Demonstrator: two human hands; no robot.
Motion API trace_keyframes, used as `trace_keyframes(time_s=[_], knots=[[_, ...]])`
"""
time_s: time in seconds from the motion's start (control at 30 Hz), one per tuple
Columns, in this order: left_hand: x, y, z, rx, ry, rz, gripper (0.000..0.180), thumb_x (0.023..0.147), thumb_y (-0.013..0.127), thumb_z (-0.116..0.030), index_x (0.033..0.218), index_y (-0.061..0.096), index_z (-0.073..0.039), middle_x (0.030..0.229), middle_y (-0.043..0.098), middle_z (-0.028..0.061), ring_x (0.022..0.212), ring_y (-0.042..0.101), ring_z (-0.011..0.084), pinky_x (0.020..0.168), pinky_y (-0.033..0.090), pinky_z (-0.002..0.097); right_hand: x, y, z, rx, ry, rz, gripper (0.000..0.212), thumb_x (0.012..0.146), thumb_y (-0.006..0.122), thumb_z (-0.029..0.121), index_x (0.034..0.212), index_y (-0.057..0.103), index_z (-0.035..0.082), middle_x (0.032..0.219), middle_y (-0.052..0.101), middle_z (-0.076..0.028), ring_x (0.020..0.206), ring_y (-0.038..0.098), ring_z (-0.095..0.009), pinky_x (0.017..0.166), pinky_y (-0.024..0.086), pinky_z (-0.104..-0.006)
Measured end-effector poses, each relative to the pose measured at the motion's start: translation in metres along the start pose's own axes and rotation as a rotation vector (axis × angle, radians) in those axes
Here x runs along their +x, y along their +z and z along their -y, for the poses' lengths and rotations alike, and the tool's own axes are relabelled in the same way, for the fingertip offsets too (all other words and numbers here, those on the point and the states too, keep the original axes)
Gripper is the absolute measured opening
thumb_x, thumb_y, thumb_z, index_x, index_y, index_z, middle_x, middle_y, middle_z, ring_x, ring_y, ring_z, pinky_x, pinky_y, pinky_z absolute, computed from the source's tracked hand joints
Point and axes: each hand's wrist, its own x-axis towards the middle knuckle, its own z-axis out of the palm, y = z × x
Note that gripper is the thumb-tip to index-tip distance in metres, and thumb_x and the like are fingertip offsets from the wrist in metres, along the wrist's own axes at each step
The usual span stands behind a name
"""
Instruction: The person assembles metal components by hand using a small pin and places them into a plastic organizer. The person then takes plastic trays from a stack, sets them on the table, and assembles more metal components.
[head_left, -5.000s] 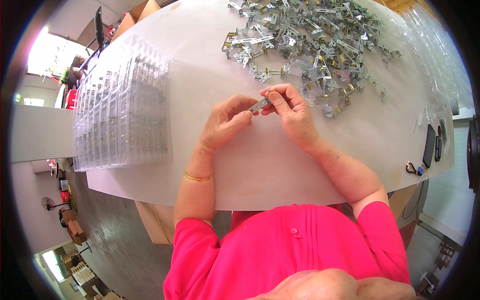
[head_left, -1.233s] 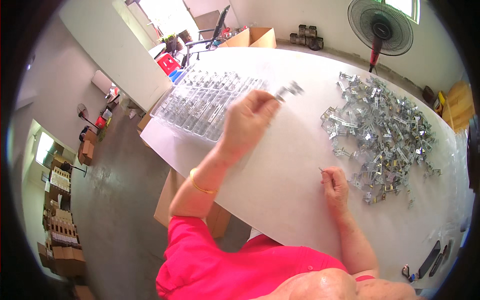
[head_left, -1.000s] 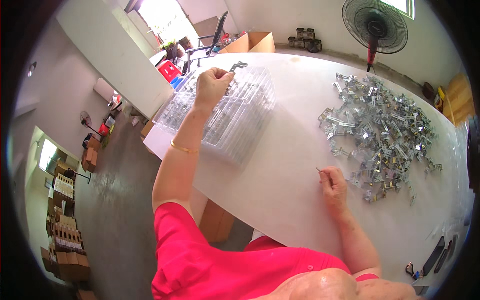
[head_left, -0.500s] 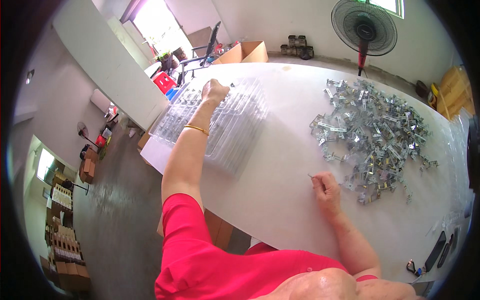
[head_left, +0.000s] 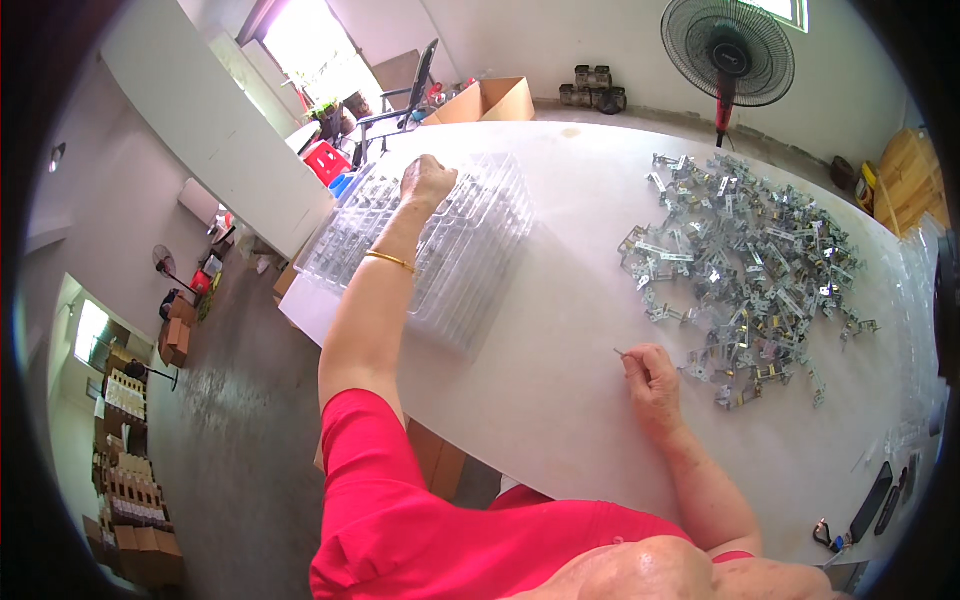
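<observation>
My left hand reaches out over the top of a stack of clear plastic trays on the left of the table. Its fingers are curled closed at the uppermost tray, where small metal parts lie in the compartments; whatever they grip is hidden beneath the hand. A gold bangle circles that wrist. On the white table, my right hand rests with thumb and forefinger pinching a small thin metal piece. To the right of it spreads a loose heap of small metal brackets, silvery with some brass-coloured bits.
Pliers and dark tools lie at the near right edge, by clear plastic bags. Beyond the table stand a black fan, an open cardboard box and a chair.
My left hand has barely shifted over the top tray, and the small piece at its fingertips no longer shows. The right hand has stayed in place with its piece.
</observation>
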Motion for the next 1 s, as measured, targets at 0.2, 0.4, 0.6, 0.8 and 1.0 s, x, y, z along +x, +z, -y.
trace_keyframes(time_s=[0.2, 0.4, 0.6, 0.8, 1.0], knots=[[-0.069, -0.053, -0.035, -0.266, 0.17, -0.168, 0.025, 0.085, 0.07, -0.026, 0.091, 0.068, -0.002, 0.074, 0.071, 0.0145, 0.072, 0.07, 0.0254, 0.069, 0.054, 0.038, 0.0, 0.0, 0.001, 0.049, 0.006, -0.009, 0.003, 0.094, 0.066, 0.006, 0.096, 0.064, 0.004, 0.091, 0.058, -0.004, 0.069, 0.052, -0.011, 0.061, 0.043, -0.0254], [-0.218, -0.032, -0.1, -0.445, 0.591, -0.162, 0.021, 0.086, 0.072, -0.015, 0.088, 0.054, -0.006, 0.062, 0.059, 0.0081, 0.053, 0.063, 0.0222, 0.049, 0.049, 0.0351, -0.002, 0.0, -0.011, 0.265, 0.207, -0.037, 0.004, 0.099, 0.061, 0.01, 0.101, 0.061, 0.006, 0.084, 0.057, 0.0, 0.065, 0.051, -0.008, 0.059, 0.043, -0.023], [-0.273, 0.053, -0.133, -0.699, 0.722, -0.111, 0.023, 0.085, 0.07, -0.006, 0.084, 0.048, -0.006, 0.056, 0.054, 0.0059, 0.044, 0.057, 0.026, 0.044, 0.043, 0.0368, 0.0, -0.009, 0.0, 0.407, 0.281, -0.043, 0.009, 0.105, 0.052, 0.016, 0.106, 0.057, 0.008, 0.075, 0.054, 0.002, 0.062, 0.048, -0.005, 0.055, 0.041, -0.0206], [-0.268, 0.114, -0.136, -1.001, 0.279, 0.141, 0.024, 0.088, 0.068, -0.007, 0.081, 0.045, -0.005, 0.06, 0.051, 0.005, 0.051, 0.049, 0.0122, 0.048, 0.042, 0.0297, -0.001, -0.012, 0.001, 0.4, 0.252, -0.037, 0.009, 0.106, 0.049, 0.016, 0.107, 0.054, 0.008, 0.072, 0.052, 0.002, 0.06, 0.047, -0.005, 0.053, 0.039, -0.0204], [-0.268, 0.153, -0.122, -1.044, 0.165, 0.221, 0.024, 0.089, 0.067, -0.008, 0.08, 0.045, -0.006, 0.065, 0.048, -0.0012, 0.06, 0.045, 0.005, 0.052, 0.04, 0.0253, 0.002, -0.007, 0.01, 0.319, 0.284, 0.008, 0.008, 0.105, 0.051, 0.015, 0.106, 0.054, 0.007, 0.074, 0.055, 0.001, 0.065, 0.05, -0.006, 0.058, 0.04, -0.0215]])
